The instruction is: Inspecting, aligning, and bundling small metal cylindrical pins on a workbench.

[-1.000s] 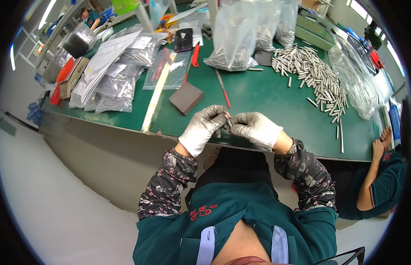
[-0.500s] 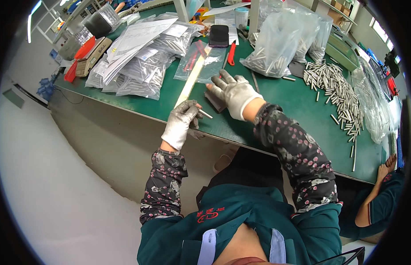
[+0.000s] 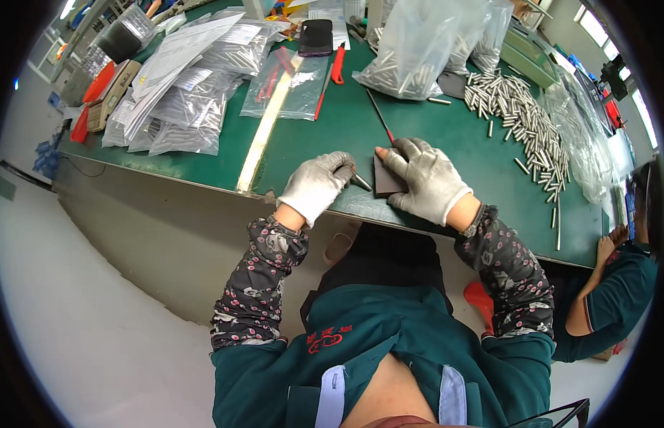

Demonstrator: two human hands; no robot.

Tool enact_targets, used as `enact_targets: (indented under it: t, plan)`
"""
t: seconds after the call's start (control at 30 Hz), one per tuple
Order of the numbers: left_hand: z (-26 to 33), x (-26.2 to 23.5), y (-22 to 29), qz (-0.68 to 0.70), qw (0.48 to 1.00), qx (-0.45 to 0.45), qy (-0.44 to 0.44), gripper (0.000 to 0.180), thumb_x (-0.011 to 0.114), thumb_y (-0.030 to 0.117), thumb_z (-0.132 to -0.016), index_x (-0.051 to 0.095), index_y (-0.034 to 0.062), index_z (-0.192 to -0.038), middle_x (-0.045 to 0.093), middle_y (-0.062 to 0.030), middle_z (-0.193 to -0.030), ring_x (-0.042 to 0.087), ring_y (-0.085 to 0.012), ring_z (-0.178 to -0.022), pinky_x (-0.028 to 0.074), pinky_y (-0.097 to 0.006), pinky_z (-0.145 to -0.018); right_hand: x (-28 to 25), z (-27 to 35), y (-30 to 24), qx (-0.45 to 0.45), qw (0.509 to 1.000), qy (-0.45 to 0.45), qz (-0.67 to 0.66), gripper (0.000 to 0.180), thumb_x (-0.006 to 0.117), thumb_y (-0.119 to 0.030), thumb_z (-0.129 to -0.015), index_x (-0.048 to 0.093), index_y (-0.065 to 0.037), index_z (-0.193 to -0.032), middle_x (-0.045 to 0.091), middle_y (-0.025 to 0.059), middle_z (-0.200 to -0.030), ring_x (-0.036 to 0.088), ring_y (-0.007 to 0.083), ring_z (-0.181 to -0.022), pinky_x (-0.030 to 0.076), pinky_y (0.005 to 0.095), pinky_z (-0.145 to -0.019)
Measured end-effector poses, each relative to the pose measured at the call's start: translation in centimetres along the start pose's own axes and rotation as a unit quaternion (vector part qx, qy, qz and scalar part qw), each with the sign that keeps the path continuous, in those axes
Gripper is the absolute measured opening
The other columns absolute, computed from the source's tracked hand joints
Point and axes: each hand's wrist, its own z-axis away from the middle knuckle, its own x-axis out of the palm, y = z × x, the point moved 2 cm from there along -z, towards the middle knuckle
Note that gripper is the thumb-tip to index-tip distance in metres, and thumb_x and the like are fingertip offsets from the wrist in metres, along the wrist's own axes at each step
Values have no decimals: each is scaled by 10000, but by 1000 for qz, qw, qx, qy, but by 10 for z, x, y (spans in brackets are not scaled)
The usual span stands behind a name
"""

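My left hand [image 3: 316, 187], in a white glove with grey-stained fingers, pinches a small metal pin [image 3: 361, 182] that points right, close to the table's front edge. Just right of it lies a flat dark brown-grey block [image 3: 387, 178]. My right hand [image 3: 430, 182], gloved with a bare thumb tip showing, is closed over the block's right side; its lower fingers are partly hidden. A thin dark rod with a red end [image 3: 380, 116] reaches toward the right fingertips. The pin's end is near the block, apart from it.
Loose metal pins [image 3: 521, 118] are heaped on the right, beside clear bags of pins [image 3: 407, 60]. Bagged pins under papers [image 3: 179, 53] lie left. A yellowish strip [image 3: 264, 135], a red cutter [image 3: 338, 65] and a phone [image 3: 316, 37] lie between. Another person [image 3: 610, 285] sits at right.
My right hand has come down and nearer, from raised with spread fingers to closed over the block. My left hand has moved right with the pin, toward the block. The view has shifted slightly.
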Motion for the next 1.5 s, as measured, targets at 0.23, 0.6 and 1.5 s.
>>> enact_targets:
  t: [0.23, 0.6, 1.5]
  plan:
    - [-3, -1, -1, -95, 995, 28, -11, 231, 571, 290, -882, 653, 106, -995, 665, -122, -973, 624, -314, -922, 501, -386, -797, -5, 9, -18, 79, 994, 61, -52, 640, 725, -295, -679, 568, -139, -1280, 539, 223, -1101, 530, 389, -1013, 437, 447, -921]
    - [-12, -2, 1, -152, 984, 82, -53, 227, 586, 227, -869, 650, 58, -1006, 655, -150, -961, 624, -322, -885, 489, -365, -785, -8, 1, -29, 46, 999, -21, -16, 492, 665, -405, -763, 625, -185, -1202, 546, 164, -955, 547, 316, -959, 464, 407, -807]
    - [-6, 15, 15, 203, 973, -89, -61, 206, 574, 192, -936, 608, 49, -1080, 665, -13, -922, 608, -81, -720, 457, -219, -570, 0, 30, -18, 61, 994, 90, 17, 561, 692, -355, -696, 611, -193, -1226, 556, 153, -978, 540, 312, -964, 439, 407, -808]
